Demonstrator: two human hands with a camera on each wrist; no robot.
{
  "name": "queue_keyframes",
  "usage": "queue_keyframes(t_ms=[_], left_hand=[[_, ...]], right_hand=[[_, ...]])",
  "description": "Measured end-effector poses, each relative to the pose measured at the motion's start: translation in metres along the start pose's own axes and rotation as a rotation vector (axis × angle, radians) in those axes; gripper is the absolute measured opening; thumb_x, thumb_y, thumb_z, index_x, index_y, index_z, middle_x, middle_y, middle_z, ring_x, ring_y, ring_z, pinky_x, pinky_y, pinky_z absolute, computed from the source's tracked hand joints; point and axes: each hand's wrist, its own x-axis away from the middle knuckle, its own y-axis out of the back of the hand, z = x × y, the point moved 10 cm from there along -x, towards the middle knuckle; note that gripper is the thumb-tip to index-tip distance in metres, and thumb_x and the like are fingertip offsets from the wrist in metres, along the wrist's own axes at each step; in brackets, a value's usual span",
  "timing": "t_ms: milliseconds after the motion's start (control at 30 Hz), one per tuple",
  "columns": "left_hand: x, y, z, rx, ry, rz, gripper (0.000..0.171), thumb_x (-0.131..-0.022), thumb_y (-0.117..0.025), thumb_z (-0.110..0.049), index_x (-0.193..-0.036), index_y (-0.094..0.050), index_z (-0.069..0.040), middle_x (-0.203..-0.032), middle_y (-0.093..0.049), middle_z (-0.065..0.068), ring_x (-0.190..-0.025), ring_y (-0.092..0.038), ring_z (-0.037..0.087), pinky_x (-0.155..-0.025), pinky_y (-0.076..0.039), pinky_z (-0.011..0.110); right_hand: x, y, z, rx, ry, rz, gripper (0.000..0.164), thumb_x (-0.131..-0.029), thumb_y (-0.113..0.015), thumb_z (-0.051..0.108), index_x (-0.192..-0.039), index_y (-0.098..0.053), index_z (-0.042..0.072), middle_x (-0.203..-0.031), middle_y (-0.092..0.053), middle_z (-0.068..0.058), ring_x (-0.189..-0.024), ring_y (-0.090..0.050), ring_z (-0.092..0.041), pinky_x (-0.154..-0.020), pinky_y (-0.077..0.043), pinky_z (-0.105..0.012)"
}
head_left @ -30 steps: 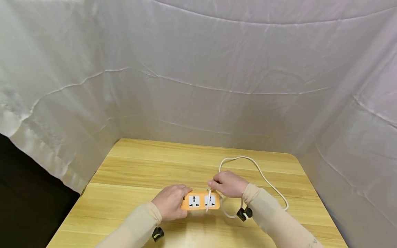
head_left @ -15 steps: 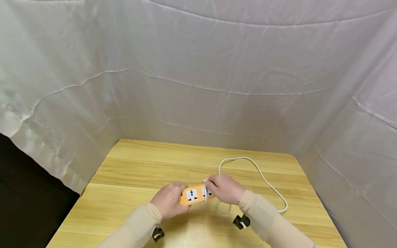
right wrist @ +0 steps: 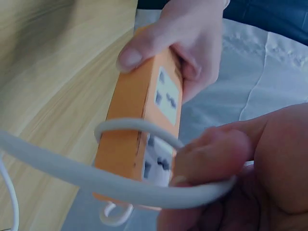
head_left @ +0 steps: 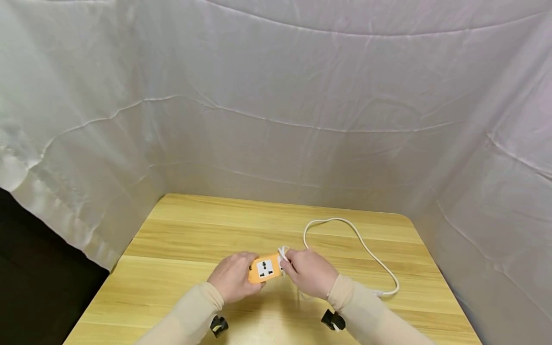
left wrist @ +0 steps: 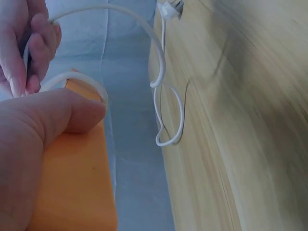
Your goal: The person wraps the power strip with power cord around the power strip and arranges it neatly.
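Note:
My left hand (head_left: pixel 235 277) grips the left end of an orange power strip (head_left: pixel 256 275), thumb along its near side. The strip is held tilted above the table, its white socket panels (right wrist: pixel 167 96) showing in the right wrist view. A white cord (right wrist: pixel 139 125) loops around the strip's far end. My right hand (head_left: pixel 311 273) pinches that cord between thumb and fingers beside the strip's right end, partly covering it in the head view. In the left wrist view the cord's white plug (left wrist: pixel 172 9) lies on the table.
The wooden table (head_left: pixel 207 215) is enclosed by grey-white fabric walls (head_left: pixel 276 120). A loose length of white cord (head_left: pixel 366 247) curves across the table's right side. Black wrist-worn devices (head_left: pixel 219 326) hang beneath both sleeves.
The power strip has risen and tilted, its right end higher. My right hand has drawn the cord around that end and moved slightly down, and the hanging loop beside it has shrunk.

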Motion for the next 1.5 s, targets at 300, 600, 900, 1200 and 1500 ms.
queue_keyframes(t_ms=[300, 600, 900, 1200, 1500], left_hand=[[-0.001, 0.009, 0.006, 0.024, 0.020, -0.051, 0.059, -0.061, -0.076, -0.036, -0.108, -0.062, -0.003, -0.092, -0.063, 0.002, -0.070, -0.054, 0.007, -0.059, -0.046, 0.019], [-0.001, 0.009, 0.011, 0.064, 0.050, -0.047, 0.057, -0.063, -0.077, -0.038, -0.107, -0.062, -0.005, -0.092, -0.063, 0.001, -0.071, -0.055, 0.007, -0.059, -0.046, 0.019], [-0.001, 0.012, 0.015, 0.141, 0.082, -0.082, 0.055, -0.064, -0.077, -0.039, -0.107, -0.063, -0.007, -0.090, -0.062, -0.002, -0.066, -0.052, 0.003, -0.055, -0.044, 0.018], [0.000, 0.021, 0.014, 0.188, 0.078, -0.120, 0.055, -0.063, -0.079, -0.039, -0.105, -0.063, -0.008, -0.084, -0.060, -0.007, -0.063, -0.050, 0.003, -0.052, -0.043, 0.018], [0.002, 0.023, 0.009, 0.266, 0.068, -0.106, 0.055, -0.065, -0.079, -0.036, -0.109, -0.062, -0.008, -0.087, -0.061, -0.006, -0.064, -0.051, 0.004, -0.051, -0.045, 0.019]], right_hand=[[0.008, -0.005, 0.008, -0.026, 0.011, 0.010, 0.020, -0.095, -0.046, 0.022, -0.077, -0.053, 0.014, -0.053, -0.043, 0.010, -0.041, -0.039, -0.002, -0.035, -0.033, -0.020], [0.018, -0.011, 0.011, -0.124, 0.039, 0.034, 0.024, -0.095, -0.047, 0.026, -0.073, -0.051, 0.018, -0.055, -0.049, 0.015, -0.042, -0.040, 0.000, -0.037, -0.034, -0.020], [0.024, -0.019, 0.008, -0.227, 0.101, 0.033, 0.028, -0.097, -0.040, 0.034, -0.080, -0.057, 0.019, -0.069, -0.055, 0.019, -0.049, -0.042, 0.000, -0.044, -0.037, -0.020], [0.030, -0.030, 0.001, -0.306, 0.137, 0.048, 0.029, -0.097, -0.037, 0.037, -0.085, -0.060, 0.023, -0.071, -0.053, 0.016, -0.054, -0.038, -0.002, -0.050, -0.038, -0.020], [0.033, -0.038, -0.006, -0.371, 0.164, 0.075, 0.031, -0.097, -0.037, 0.035, -0.077, -0.056, 0.021, -0.062, -0.048, 0.014, -0.050, -0.035, -0.001, -0.045, -0.035, -0.019]])
